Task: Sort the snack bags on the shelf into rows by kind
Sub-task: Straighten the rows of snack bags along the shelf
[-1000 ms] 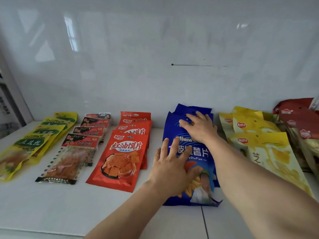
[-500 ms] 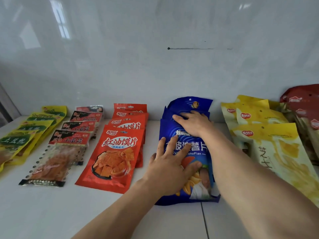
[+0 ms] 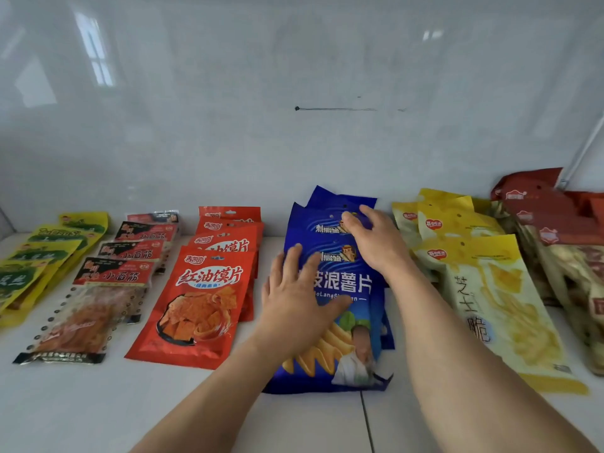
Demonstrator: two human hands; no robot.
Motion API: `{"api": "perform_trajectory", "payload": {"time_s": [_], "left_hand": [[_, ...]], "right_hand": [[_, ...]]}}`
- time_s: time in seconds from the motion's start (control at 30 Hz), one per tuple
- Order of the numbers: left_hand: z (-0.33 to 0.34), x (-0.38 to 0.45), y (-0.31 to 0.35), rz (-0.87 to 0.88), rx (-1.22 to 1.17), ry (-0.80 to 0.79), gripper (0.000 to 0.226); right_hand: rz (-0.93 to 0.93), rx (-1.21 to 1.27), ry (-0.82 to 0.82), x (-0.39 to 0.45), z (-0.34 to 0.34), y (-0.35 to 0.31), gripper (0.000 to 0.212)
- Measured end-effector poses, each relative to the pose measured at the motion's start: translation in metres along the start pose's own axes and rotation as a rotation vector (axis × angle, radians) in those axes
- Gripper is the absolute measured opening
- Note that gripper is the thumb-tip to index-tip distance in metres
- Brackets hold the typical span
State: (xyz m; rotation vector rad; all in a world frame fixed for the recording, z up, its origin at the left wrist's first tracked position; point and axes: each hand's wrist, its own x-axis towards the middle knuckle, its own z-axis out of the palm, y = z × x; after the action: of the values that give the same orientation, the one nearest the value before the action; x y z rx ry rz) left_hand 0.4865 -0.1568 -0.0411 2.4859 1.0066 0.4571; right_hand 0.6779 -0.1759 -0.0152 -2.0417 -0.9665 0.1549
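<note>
Resting flat on the front blue chip bag, the left hand lay with fingers straight and spread, gripping nothing. At its one o'clock, the right hand pressed relaxed, uncurled fingers on the upper blue bags stacked behind, near the shelf's back wall. This blue row sat at the middle of the white shelf. At nine o'clock from it lay a row of red bags, then clear red-topped packs, then yellow-green bags. At three o'clock lay yellow bags and, farthest out, dark red bags.
</note>
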Motion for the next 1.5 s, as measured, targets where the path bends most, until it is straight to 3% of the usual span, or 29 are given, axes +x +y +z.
{"api": "perform_trajectory", "payload": {"time_s": [0.1,0.17,0.27,0.37,0.73,1.0,1.2,1.33,1.43,1.5], "left_hand": [[0.000,0.007,-0.005,-0.076,-0.098,0.104,0.105],[0.003,0.016,-0.013,-0.124,-0.236,0.126,0.111],[0.005,0.024,-0.019,-0.223,-0.563,0.076,0.100],[0.007,0.026,-0.023,-0.235,-0.656,0.065,0.088],[0.013,0.024,-0.016,-0.220,-0.529,0.187,0.090],[-0.003,0.018,-0.006,-0.178,-0.325,0.218,0.087],[-0.007,0.001,0.048,0.043,-0.128,0.380,0.078],[0.011,-0.013,0.111,0.094,-0.339,0.250,0.078],[0.032,-0.014,0.158,-0.048,-0.549,0.050,0.076],[0.048,-0.010,0.181,-0.170,-0.625,-0.002,0.070]], "right_hand": [[0.101,0.175,0.010,-0.019,0.002,0.009,0.098],[0.184,0.335,0.018,-0.031,0.003,0.015,0.085],[0.229,0.446,-0.029,-0.044,0.008,0.021,0.056],[0.237,0.551,-0.081,-0.049,0.015,0.022,0.053],[0.238,0.444,-0.040,-0.053,0.015,0.013,0.055],[0.106,0.106,0.079,-0.069,-0.017,-0.015,0.062],[-0.044,0.046,0.079,-0.072,-0.064,-0.013,0.058],[-0.079,0.061,0.202,-0.073,-0.118,0.022,0.055],[-0.015,-0.024,0.271,-0.076,-0.154,0.063,0.056],[0.042,-0.064,0.256,-0.079,-0.166,0.091,0.058]]}}
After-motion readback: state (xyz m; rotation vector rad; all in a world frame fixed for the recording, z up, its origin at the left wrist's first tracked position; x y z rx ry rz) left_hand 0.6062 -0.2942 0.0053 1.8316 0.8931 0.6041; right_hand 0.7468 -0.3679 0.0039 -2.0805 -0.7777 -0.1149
